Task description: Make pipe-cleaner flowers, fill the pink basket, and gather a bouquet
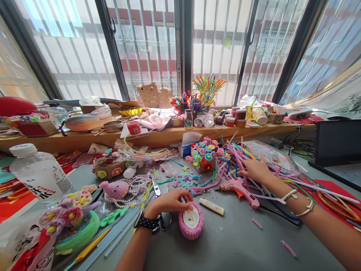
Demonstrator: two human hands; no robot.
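My left hand [175,201], wearing a black watch, grips the upper rim of a round pink fuzzy pipe-cleaner cup [191,233] with its thumb and fingers. White rolled material [192,218] fills its middle. My right hand [255,171] reaches over a heap of pipe cleaners [235,154], mostly pink, with its fingers apart and touching the stems. Just below that hand lies a pink hot glue gun [241,188]. A cream lighter [211,206] rests to the right of the cup. Scissors [156,186] lie partly hidden behind my left hand.
Glue sticks [113,229], a water bottle [36,173] and a green flower piece [80,233] crowd the left side. A pink bird figure [115,189] lies by bead strings. Behind are a flower basket [207,165] and a cluttered ledge [160,132]; a laptop [338,150] stands at right.
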